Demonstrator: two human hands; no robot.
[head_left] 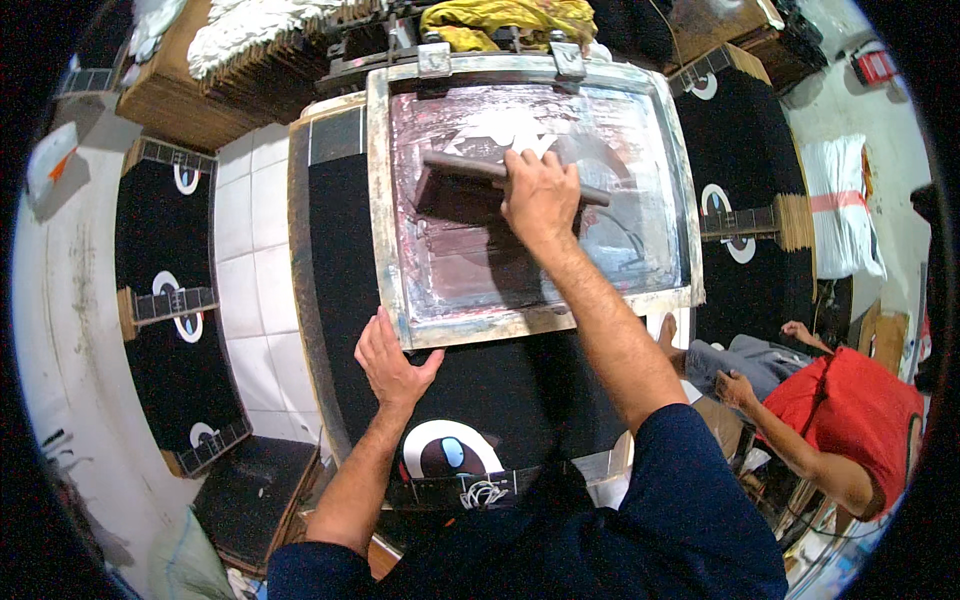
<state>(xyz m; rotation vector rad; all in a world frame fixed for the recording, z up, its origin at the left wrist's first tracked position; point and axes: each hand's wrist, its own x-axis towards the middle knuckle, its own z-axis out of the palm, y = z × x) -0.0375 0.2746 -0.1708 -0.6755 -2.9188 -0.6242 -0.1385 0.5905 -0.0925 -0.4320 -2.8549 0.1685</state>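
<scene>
A screen printing frame with pale, paint-stained wooden sides lies over black fabric on the bench in front of me. My right hand is closed around the handle of a dark squeegee, tilted across the upper middle of the mesh. White ink lies on the mesh just beyond the squeegee. At the frame's near left corner rests my left hand, its fingers stretched out and thumb apart, touching the edge. Nearer to me, a white, brown and blue eye print shows on the fabric.
Metal hinge clamps hold the frame's far side. Boards with black printed fabric stand left and right. A yellow cloth lies behind. To the right sits a person in a red shirt. White tiles cover the floor on the left.
</scene>
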